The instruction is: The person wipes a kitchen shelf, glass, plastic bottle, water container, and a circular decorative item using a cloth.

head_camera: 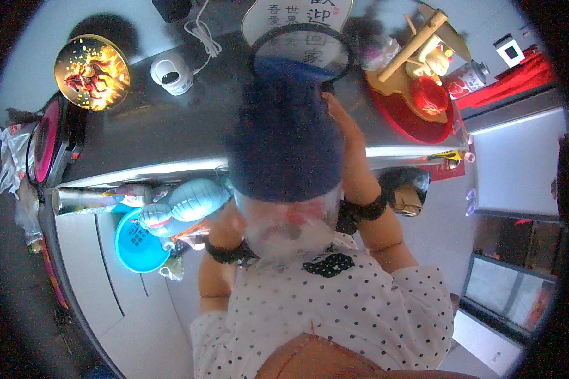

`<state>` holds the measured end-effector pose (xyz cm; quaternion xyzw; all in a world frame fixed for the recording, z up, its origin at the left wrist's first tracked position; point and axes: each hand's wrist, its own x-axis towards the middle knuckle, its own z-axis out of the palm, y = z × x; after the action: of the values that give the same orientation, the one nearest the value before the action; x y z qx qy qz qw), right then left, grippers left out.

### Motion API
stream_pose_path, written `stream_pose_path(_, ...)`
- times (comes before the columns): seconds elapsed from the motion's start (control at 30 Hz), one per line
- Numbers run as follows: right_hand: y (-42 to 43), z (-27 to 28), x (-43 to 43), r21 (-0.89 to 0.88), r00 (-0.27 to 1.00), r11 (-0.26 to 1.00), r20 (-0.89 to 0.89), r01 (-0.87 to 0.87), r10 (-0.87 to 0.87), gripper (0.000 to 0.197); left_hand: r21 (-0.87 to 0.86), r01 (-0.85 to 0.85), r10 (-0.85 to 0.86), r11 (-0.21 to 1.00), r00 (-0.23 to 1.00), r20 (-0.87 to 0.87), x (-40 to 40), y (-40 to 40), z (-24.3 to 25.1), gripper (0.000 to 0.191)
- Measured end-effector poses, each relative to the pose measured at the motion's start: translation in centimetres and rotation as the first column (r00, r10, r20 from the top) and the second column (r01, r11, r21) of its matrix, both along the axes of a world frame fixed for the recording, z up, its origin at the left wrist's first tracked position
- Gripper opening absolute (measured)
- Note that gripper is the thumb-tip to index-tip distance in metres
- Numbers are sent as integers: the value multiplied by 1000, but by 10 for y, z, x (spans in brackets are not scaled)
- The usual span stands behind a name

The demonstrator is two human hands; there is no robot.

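Observation:
A large dark blue rounded, cylinder-like object (pixel 284 142) fills the middle of the view, close and blurred. Its lower part is whitish and see-through, with a faint reddish patch. At its far end stands a black-rimmed ring (pixel 252 59), through which a written plaque (pixel 296 12) shows. My right hand (pixel 344 121) holds the object's right side, thumb near the ring. Lower down, my left hand (pixel 226 225) is against its left side, blurred, its fingers mostly hidden. Dark bands circle both my wrists. Beneath is my white polka-dot shirt.
On the dark counter (pixel 180 125) stand a horse-patterned plate (pixel 92 73), a white camera (pixel 171 76) and a cat figurine (pixel 429 61) beside a wooden bar (pixel 412 45). Left of me are pale blue balloons (pixel 197 201) and a blue basin (pixel 142 253). A pink-and-black round object (pixel 47 139) stands further left.

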<state>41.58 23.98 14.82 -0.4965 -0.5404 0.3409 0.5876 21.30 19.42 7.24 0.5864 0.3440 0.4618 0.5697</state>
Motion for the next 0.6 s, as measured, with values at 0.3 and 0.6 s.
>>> stream_pose_path(0.3,-13,14,-4,24,960,992,-247,-128,129,31,225,-48,91,973,978,-186,20,17,23,96)
stream_pose_path(0.6,-8,4,1,261,990,958,49,118,-135,21,371,-283,389,885,886,-253,34,24,56,99)
